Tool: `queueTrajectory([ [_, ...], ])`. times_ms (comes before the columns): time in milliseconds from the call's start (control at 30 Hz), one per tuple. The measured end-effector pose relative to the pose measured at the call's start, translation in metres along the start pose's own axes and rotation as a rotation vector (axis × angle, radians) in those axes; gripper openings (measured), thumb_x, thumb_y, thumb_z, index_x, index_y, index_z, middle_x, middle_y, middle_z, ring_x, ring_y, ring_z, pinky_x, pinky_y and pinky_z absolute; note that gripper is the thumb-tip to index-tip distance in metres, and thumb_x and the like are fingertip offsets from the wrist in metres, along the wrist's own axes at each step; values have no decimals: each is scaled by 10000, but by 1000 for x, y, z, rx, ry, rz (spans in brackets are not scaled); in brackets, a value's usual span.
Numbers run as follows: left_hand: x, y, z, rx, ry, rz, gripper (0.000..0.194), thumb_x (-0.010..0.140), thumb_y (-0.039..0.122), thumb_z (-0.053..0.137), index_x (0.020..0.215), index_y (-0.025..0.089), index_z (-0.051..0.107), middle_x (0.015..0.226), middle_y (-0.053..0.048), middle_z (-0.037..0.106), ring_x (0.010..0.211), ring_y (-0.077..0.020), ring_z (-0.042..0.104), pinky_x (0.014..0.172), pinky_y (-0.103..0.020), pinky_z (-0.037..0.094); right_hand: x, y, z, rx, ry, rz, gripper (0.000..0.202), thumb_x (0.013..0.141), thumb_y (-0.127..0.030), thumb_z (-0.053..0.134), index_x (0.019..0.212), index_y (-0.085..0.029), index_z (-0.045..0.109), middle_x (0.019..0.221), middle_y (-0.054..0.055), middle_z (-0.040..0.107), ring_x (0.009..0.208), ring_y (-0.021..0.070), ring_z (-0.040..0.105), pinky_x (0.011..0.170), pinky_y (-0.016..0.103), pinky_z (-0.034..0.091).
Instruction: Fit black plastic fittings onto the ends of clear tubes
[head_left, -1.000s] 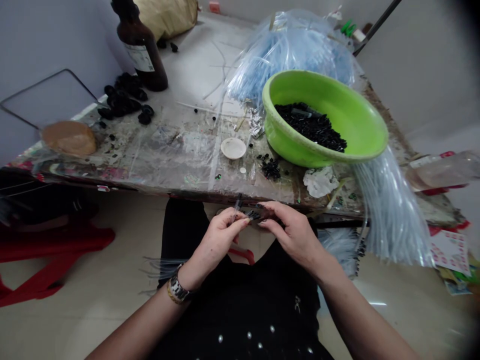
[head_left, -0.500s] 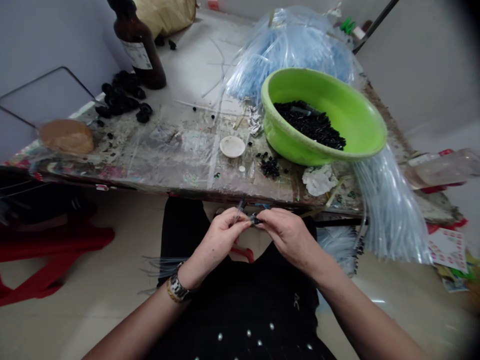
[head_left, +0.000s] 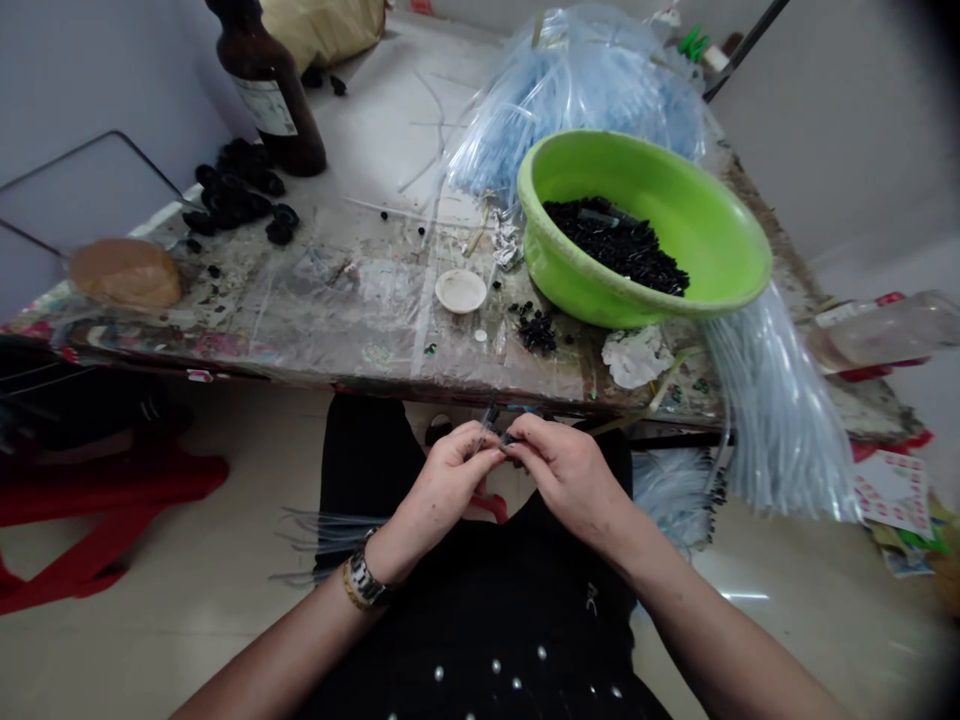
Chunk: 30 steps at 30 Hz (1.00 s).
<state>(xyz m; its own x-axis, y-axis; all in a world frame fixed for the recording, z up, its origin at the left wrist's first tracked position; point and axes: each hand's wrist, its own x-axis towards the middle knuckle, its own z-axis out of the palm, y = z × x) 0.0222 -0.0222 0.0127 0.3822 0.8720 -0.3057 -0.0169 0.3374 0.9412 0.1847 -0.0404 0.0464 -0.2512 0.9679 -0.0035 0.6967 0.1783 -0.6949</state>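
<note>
Over my lap, just in front of the table edge, my left hand [head_left: 448, 478] pinches clear thin tubes [head_left: 487, 425] whose loose ends trail out behind the wrist on the left. Fingertips of my right hand [head_left: 566, 465] are closed on a small black piece [head_left: 508, 438], which meets the tubing between the two hands. Exactly how the piece and tube join is too small to tell. On the table, a green basin [head_left: 645, 230] holds many small black pieces [head_left: 619, 245]. More black bits [head_left: 535, 328] lie beside it.
The worn table [head_left: 337, 330] also bears a brown bottle [head_left: 274, 105], black lumps [head_left: 232, 190], a tan block [head_left: 126, 273], a small white dish [head_left: 460, 291] and crumpled white material [head_left: 636, 357]. Bundles of clear tubing [head_left: 577, 90] lie behind the basin and hang off the right edge. A clear bottle [head_left: 889, 330] lies at right.
My right hand's fingers have shifted slightly and my left hand has turned a little, both staying together at the small piece. The whole view has moved slightly.
</note>
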Motion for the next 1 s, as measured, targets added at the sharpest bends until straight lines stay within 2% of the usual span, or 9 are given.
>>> queueTrajectory([
  [133, 2, 1, -6, -63, 19, -31, 133, 814, 280, 613, 753, 165, 641, 646, 37, 512, 518, -84, 447, 513, -216, 384, 1, 3, -2, 98, 24, 53, 103, 912, -174, 506, 855, -203, 587, 754, -11, 622, 699, 132, 587, 654, 240, 416],
  [200, 4, 1, -9, -86, 34, -23, 146, 819, 302, 614, 804, 164, 657, 641, 32, 531, 523, -91, 463, 520, -224, 393, 2, 6, -2, 127, 52, 51, 107, 896, -172, 533, 942, -211, 621, 879, 4, 679, 814, 147, 629, 739, 253, 454],
  [300, 5, 0, -10, -101, 67, -16, 152, 805, 302, 626, 829, 159, 670, 610, 35, 528, 510, -95, 469, 517, -230, 399, 4, 8, -1, 132, 136, 30, 268, 866, -177, 580, 1129, -217, 608, 1069, 38, 687, 949, 177, 637, 853, 295, 479],
  [400, 4, -2, -7, -80, 93, -18, 137, 784, 287, 646, 805, 155, 676, 598, 40, 520, 503, -89, 476, 508, -222, 388, 6, 7, 0, 115, 243, 37, 362, 862, -193, 591, 1223, -205, 564, 1057, 59, 675, 854, 178, 638, 818, 321, 504],
  [500, 3, -4, -5, -69, 95, -6, 122, 775, 272, 653, 799, 156, 684, 629, 37, 531, 503, -80, 485, 503, -215, 382, 9, 3, -1, 96, 298, -11, 247, 869, -175, 582, 1113, -196, 611, 1019, 64, 671, 891, 187, 623, 823, 326, 493],
  [600, 3, -4, -6, -43, 74, 14, 110, 774, 262, 659, 791, 158, 689, 690, 25, 550, 528, -80, 492, 511, -214, 401, 11, -1, -2, 99, 256, -69, 93, 877, -148, 573, 928, -193, 636, 930, 49, 661, 909, 183, 603, 824, 315, 470],
  [700, 2, -3, -7, -37, 60, 17, 100, 766, 250, 673, 798, 157, 695, 763, 3, 581, 600, -95, 511, 551, -219, 432, 13, -4, -1, 91, 232, -81, 95, 877, -133, 569, 821, -195, 615, 852, 33, 630, 856, 175, 581, 797, 314, 457],
  [900, 1, -6, -9, -175, 65, -25, 212, 691, 214, 741, 896, 169, 709, 910, -34, 650, 787, -152, 569, 667, -247, 484, 14, -3, 1, 105, 244, -68, 92, 863, -146, 573, 821, -212, 622, 930, 57, 635, 948, 206, 579, 848, 354, 460],
  [1000, 0, -11, -11, -226, 88, -26, 256, 681, 195, 753, 933, 184, 709, 887, -24, 666, 767, -143, 578, 680, -247, 482, 13, -3, 2, 117, 260, -42, 82, 860, -164, 579, 840, -217, 639, 1022, 76, 629, 1030, 222, 575, 900, 379, 458],
])
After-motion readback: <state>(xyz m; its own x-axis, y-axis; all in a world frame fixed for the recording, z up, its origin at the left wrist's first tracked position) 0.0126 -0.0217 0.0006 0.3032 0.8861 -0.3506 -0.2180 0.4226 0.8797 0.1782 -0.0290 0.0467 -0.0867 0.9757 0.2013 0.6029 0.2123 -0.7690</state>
